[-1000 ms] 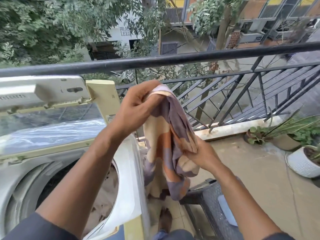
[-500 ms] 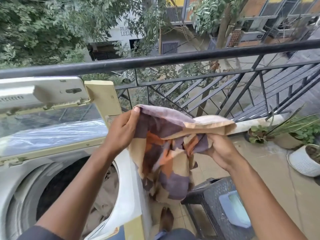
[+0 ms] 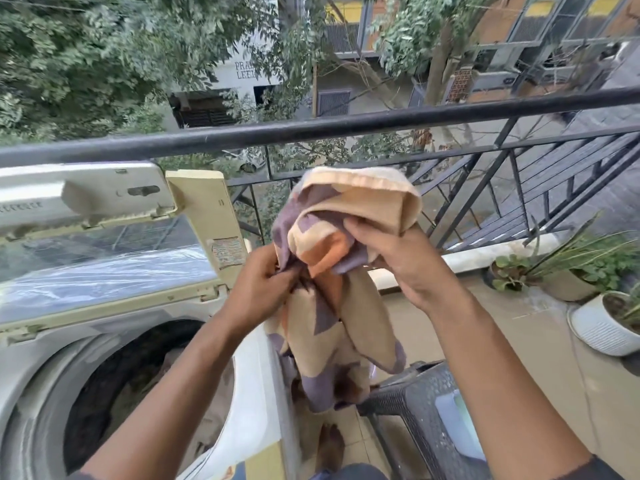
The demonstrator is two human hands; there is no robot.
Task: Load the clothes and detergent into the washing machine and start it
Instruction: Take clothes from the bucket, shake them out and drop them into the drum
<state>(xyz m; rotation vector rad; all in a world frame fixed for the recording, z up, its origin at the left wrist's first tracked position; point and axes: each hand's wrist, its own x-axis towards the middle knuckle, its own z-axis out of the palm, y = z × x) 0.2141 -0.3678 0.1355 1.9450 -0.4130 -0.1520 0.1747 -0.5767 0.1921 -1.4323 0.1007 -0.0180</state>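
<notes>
Dark, perhaps grey, sleeves (image 3: 602, 467)

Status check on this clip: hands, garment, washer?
Both hands, left and right, grip patterned cloth, held right of washer. Lid up, drum open. Nothing blocking.

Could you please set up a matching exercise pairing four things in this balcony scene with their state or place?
Things:
1. patterned cloth
2. washing machine lid
3. white plant pot
4. dark plastic stool

States or places:
A. on the floor at far right
B. raised open
C. gripped by both hands, left hand and right hand
D. just below the hanging cloth, right of the machine

Pairs: 1-C, 2-B, 3-A, 4-D
</notes>
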